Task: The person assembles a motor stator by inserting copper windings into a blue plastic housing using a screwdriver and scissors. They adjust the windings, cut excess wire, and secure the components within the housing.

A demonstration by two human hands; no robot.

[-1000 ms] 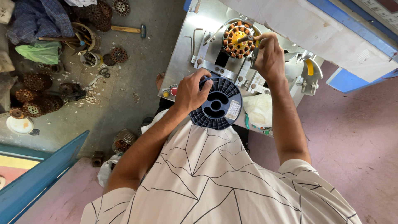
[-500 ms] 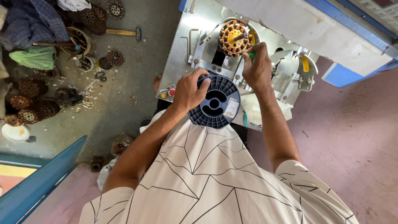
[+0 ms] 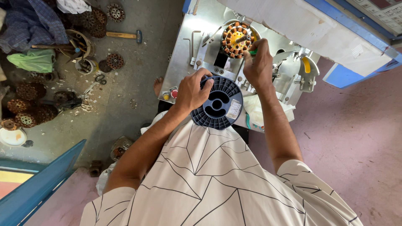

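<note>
My left hand (image 3: 193, 90) grips the rim of a dark blue plastic wire spool (image 3: 220, 104) that rests against my lap at the front of a grey metal winding machine (image 3: 188, 54). My right hand (image 3: 258, 62) is closed on a small green-tipped tool next to the round stator (image 3: 236, 39), an orange and copper ring of wound coils mounted on the machine. The fingertips of my right hand touch the stator's lower right edge.
Two buttons, yellow and red (image 3: 170, 94), sit at the machine's front left corner. Several rusty old stators (image 3: 27, 111), a hammer (image 3: 123, 35), scissors and cloths (image 3: 33, 60) lie on the concrete floor to the left. A blue panel (image 3: 37, 188) slants at lower left.
My right hand slid a little down and left along the stator's edge. My left hand stayed on the spool. The view shifted slightly.
</note>
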